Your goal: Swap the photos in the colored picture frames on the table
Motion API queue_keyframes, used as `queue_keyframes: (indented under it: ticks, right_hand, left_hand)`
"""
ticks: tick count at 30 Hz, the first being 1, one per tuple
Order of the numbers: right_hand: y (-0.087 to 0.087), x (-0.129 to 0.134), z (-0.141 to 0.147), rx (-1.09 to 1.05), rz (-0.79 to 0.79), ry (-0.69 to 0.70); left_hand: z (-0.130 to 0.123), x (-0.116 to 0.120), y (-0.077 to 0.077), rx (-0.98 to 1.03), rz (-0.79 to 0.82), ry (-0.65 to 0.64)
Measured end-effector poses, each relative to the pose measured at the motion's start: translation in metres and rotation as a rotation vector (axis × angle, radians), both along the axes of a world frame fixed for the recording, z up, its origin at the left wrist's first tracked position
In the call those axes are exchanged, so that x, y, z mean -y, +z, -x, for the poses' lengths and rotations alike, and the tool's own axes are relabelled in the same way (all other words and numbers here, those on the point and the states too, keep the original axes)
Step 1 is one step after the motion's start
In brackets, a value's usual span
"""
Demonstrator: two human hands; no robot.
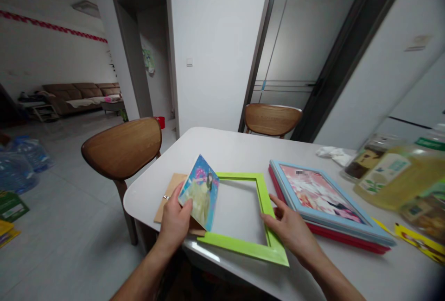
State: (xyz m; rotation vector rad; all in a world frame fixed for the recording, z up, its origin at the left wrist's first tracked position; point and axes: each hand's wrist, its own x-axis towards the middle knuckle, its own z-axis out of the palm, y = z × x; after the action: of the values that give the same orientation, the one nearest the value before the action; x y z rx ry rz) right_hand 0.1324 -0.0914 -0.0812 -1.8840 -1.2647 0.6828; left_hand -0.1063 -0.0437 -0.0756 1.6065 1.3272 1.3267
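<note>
My left hand is closed on a photo print, tilted up over the left side of a lime-green picture frame. The print shows a figure in a pale yellow dress on blue. Beneath that hand lies a brown backing board with a small metal clip, partly hidden. My right hand grips the frame's right bar between thumb and fingers. Through the frame's opening the white tabletop shows. Right of it, a light blue picture frame holding a pink picture is stacked on a red frame.
On the table's right side stand a large bottle of yellow liquid, a jar, a crumpled white tissue and a yellow packet. Wooden chairs are at the left and far sides. Water bottles sit on the floor.
</note>
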Motion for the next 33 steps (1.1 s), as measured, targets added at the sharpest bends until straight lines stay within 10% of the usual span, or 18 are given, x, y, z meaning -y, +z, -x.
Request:
queue_keyframes:
  ticks: [7, 19, 33]
  right_hand:
    - [-0.023, 0.003, -0.003, 0.533, 0.109, 0.027]
    - [-0.030, 0.002, -0.001, 0.694, -0.114, 0.057]
    - [-0.014, -0.049, 0.086, -0.695, 0.008, 0.236]
  left_hand:
    - [0.033, 0.002, -0.027, -0.159, 0.131, -0.009]
    - [0.036, 0.002, -0.037, -0.635, -0.097, -0.092]
    - [0.006, 0.014, -0.024, -0.815, -0.115, -0.316]
